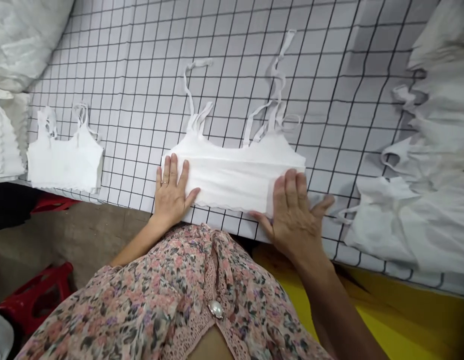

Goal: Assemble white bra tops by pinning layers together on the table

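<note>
A white cropped camisole top lies flat on a white cover with a black grid, its thin straps stretched away from me. My left hand, with a ring on one finger, rests palm down on the top's left end. My right hand presses on its right end with fingers spread, partly over the grid cover. Neither hand grips the fabric. The top's lower hem runs close to the table's near edge.
A similar white top lies to the left, beside a white stack. A heap of white garments fills the right side. A white bag sits top left. Red stools stand on the floor, and a yellow surface lies below right.
</note>
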The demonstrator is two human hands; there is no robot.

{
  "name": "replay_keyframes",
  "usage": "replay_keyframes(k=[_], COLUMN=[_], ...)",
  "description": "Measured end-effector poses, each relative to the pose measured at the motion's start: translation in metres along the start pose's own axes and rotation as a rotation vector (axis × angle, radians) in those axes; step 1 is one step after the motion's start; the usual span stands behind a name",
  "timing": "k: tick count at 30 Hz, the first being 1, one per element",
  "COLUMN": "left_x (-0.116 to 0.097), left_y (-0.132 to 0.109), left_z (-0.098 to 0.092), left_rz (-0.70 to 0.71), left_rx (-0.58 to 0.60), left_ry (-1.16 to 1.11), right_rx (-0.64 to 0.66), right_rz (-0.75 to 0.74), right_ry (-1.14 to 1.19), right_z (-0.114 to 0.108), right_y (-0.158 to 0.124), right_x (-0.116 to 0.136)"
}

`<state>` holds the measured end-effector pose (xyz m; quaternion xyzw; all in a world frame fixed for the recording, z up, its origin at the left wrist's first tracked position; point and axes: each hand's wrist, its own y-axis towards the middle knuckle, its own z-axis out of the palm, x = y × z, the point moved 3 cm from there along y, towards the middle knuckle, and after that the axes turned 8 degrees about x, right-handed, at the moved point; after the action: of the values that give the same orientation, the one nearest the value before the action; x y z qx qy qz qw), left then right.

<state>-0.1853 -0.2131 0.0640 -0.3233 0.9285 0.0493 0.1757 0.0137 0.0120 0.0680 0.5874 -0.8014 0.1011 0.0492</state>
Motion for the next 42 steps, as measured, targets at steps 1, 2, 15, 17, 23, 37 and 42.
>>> replay_keyframes(k=[1, 2, 15, 17, 23, 37, 42], left_x=[0.001, 0.002, 0.089, 0.092, 0.083, 0.057, 0.07], left_y=[-0.003, -0.004, 0.193, 0.207, 0.204, 0.219, 0.226], left_z=[-0.004, -0.011, -0.09, -0.09, -0.089, -0.086, -0.102], left_rz=[0.007, 0.028, -0.162, -0.267, -0.427, -0.382, -0.279], left_rx=[-0.024, -0.057, -0.109, -0.034, 0.279, 0.053, -0.091], left_ry=[-0.012, -0.027, -0.695, -0.798, -1.284, -1.721, -1.595], right_rx=[-0.026, -0.072, -0.144, -0.041, -0.106, -0.374, -0.346], right_rz=[-0.018, -0.046, -0.167, -0.133, -0.177, -0.38, -0.355], right_ry=[-0.013, -0.017, 0.48, 0.455, 0.628, 0.434, 0.425], right_z=[-0.004, -0.009, -0.068, -0.054, -0.04, -0.051, -0.049], right_y=[-0.003, -0.003, 0.31, 0.344, 0.346, 0.272, 0.262], right_x=[-0.005, -0.01, 0.048, 0.07, 0.078, 0.075, 0.073])
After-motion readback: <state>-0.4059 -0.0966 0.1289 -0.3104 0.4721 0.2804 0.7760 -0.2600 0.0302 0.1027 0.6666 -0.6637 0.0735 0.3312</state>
